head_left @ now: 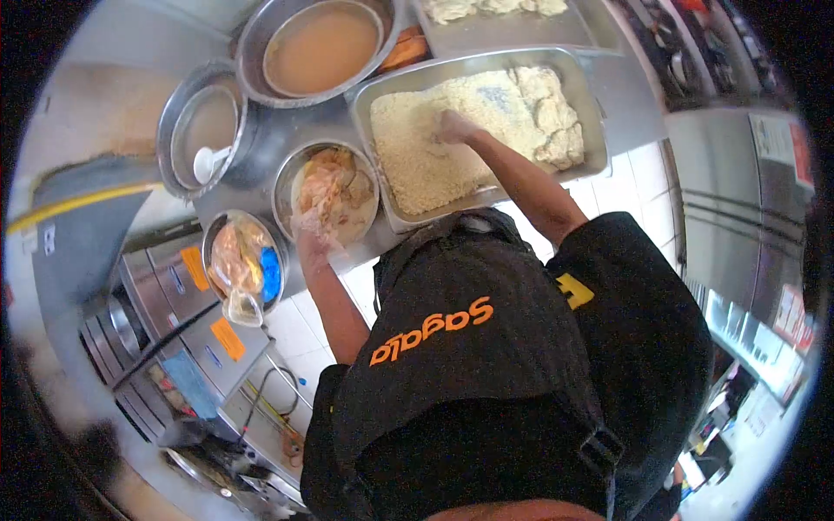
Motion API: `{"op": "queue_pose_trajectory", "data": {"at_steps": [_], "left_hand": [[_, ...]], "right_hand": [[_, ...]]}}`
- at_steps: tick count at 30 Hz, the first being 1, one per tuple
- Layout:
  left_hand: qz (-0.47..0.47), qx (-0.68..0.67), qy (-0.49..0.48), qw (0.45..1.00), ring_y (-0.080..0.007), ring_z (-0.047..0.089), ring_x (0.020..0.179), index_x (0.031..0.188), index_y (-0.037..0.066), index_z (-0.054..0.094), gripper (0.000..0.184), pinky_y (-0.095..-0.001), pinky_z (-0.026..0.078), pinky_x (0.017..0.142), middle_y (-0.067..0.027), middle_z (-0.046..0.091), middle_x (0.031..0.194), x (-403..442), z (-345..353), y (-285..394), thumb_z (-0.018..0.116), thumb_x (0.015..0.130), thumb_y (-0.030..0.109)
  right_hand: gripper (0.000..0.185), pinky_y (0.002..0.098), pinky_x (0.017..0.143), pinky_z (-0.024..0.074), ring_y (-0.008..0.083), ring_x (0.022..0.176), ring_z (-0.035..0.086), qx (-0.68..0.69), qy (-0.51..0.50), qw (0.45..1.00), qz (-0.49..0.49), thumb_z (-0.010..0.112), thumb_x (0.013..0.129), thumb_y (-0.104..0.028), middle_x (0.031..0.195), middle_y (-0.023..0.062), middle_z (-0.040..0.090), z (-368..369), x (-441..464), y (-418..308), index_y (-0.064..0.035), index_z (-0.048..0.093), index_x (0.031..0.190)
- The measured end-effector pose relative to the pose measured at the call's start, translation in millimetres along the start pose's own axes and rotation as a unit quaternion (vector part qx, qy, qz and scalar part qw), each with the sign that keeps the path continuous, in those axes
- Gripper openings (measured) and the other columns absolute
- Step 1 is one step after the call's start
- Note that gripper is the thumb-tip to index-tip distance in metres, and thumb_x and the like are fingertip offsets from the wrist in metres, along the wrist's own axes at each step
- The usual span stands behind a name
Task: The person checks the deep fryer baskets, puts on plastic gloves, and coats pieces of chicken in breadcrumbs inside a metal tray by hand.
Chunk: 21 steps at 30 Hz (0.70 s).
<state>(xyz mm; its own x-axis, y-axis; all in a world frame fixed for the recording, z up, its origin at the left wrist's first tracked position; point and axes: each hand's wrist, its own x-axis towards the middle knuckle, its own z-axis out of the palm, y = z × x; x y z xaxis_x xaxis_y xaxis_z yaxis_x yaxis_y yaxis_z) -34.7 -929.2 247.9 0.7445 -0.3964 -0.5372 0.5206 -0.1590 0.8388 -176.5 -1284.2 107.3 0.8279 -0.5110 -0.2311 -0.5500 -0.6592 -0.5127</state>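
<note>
My left hand [316,233], whitish with coating, reaches over the near rim of a metal bowl [372,217] and appears closed on raw chicken [328,184]. The meat looks wet, and pale liquid lies around it. Fingertips and meat blend together, so the exact grip is hard to make out. My right hand [455,128] is dusted white and pushes down into pale yellow breading flour [417,169] in a large rectangular metal tray [599,148]. Its fingertips are buried, so whether they hold anything is hidden. Coated pieces [556,122] line the tray's right side.
Behind the bowl stand a big basin of brownish liquid [323,48] and a smaller basin [165,143] with a white scoop [210,163]. A bowl with plastic-wrapped food and a blue item [271,273] sits at left. Another tray [521,33] holds coated pieces. Steel drawers [178,273] are below left.
</note>
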Motion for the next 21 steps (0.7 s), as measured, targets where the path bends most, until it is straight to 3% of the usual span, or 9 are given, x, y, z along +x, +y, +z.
{"op": "queue_pose_trajectory", "data": {"at_steps": [1,4,5,9,10,13,16,19,21], "left_hand": [[-0.010,0.033,0.018,0.999,-0.0145,0.059,0.072,0.118,0.005,0.050,0.044,-0.0263,0.049,0.053,-0.0038,0.060,0.090,-2.7,0.0,4.6,0.065,0.078,0.018],[0.103,-0.166,-0.040,0.980,-0.0189,0.062,0.081,0.115,0.005,0.052,0.041,-0.0300,0.053,0.059,-0.0061,0.061,0.095,8.2,-3.2,-11.4,0.066,0.077,0.010],[0.118,-0.153,-0.025,0.981,-0.0179,0.062,0.079,0.115,0.005,0.052,0.040,-0.0281,0.052,0.057,-0.0061,0.061,0.094,6.7,0.1,-11.6,0.066,0.077,0.009],[0.167,-0.117,0.024,0.979,-0.0161,0.062,0.077,0.114,0.006,0.053,0.039,-0.0248,0.050,0.053,-0.0064,0.061,0.093,6.0,13.2,-6.1,0.065,0.077,0.010],[0.160,-0.114,0.027,0.980,-0.0162,0.062,0.078,0.114,0.006,0.053,0.039,-0.0250,0.050,0.054,-0.0065,0.061,0.093,1.8,13.9,-4.5,0.065,0.077,0.010],[0.147,-0.111,0.031,0.982,-0.0165,0.061,0.079,0.114,0.006,0.052,0.039,-0.0259,0.050,0.056,-0.0069,0.060,0.094,-4.3,10.8,-6.4,0.065,0.077,0.011],[0.137,-0.106,0.042,0.984,-0.0168,0.061,0.080,0.114,0.005,0.052,0.040,-0.0267,0.050,0.058,-0.0073,0.060,0.095,-9.6,6.3,-4.6,0.065,0.077,0.012],[0.131,-0.102,0.049,0.985,-0.0172,0.061,0.081,0.114,0.005,0.052,0.040,-0.0275,0.051,0.059,-0.0077,0.060,0.096,-12.8,5.6,-5.8,0.065,0.077,0.013],[0.128,-0.103,0.055,0.985,-0.0174,0.061,0.082,0.114,0.005,0.052,0.041,-0.0280,0.051,0.061,-0.0079,0.060,0.097,-14.3,4.9,-5.8,0.065,0.077,0.013]], "right_hand": [[0.039,0.0416,0.069,0.0503,0.0322,0.079,0.064,-0.004,0.024,0.999,0.022,0.066,0.074,-0.035,0.084,0.0203,0.065,-2.5,3.0,5.3,0.0004,0.063,0.090],[0.045,0.0439,0.069,0.0502,0.0341,0.078,0.063,-0.058,0.124,0.982,0.132,0.065,0.073,-0.041,0.083,0.0198,0.064,-20.7,5.6,7.4,0.0022,0.062,0.087],[0.047,0.0446,0.069,0.0501,0.0346,0.078,0.063,-0.081,0.158,0.968,0.180,0.065,0.072,-0.042,0.083,0.0195,0.064,-23.0,-1.9,7.7,0.0028,0.062,0.086],[0.039,0.0429,0.076,0.0479,0.0337,0.084,0.062,0.015,-0.017,0.990,0.140,0.064,0.075,-0.032,0.088,0.0191,0.064,-25.0,-7.5,-7.4,-0.0010,0.063,0.097],[0.034,0.0391,0.084,0.0449,0.0305,0.091,0.060,0.152,-0.034,0.987,0.039,0.058,0.081,-0.026,0.099,0.0157,0.063,54.9,31.6,58.1,-0.0088,0.062,0.110],[0.032,0.0358,0.087,0.0430,0.0248,0.091,0.059,0.067,-0.021,0.984,-0.164,0.051,0.086,-0.023,0.102,0.0101,0.063,-10.6,-20.7,26.5,-0.0149,0.061,0.116],[0.039,0.0324,0.080,0.0461,0.0207,0.089,0.060,0.112,-0.052,0.988,-0.089,0.055,0.086,-0.037,0.097,0.0149,0.065,-31.2,-39.6,27.8,-0.0055,0.065,0.106],[0.043,0.0329,0.078,0.0463,0.0178,0.089,0.059,0.366,0.053,0.929,-0.021,0.051,0.089,-0.040,0.099,0.0114,0.063,-76.3,-83.0,1.5,-0.0053,0.061,0.113],[0.040,0.0328,0.078,0.0471,0.0191,0.085,0.057,0.503,0.128,0.853,-0.045,0.050,0.090,-0.036,0.095,0.0118,0.059,-78.0,-86.5,17.3,-0.0042,0.059,0.111]]}}
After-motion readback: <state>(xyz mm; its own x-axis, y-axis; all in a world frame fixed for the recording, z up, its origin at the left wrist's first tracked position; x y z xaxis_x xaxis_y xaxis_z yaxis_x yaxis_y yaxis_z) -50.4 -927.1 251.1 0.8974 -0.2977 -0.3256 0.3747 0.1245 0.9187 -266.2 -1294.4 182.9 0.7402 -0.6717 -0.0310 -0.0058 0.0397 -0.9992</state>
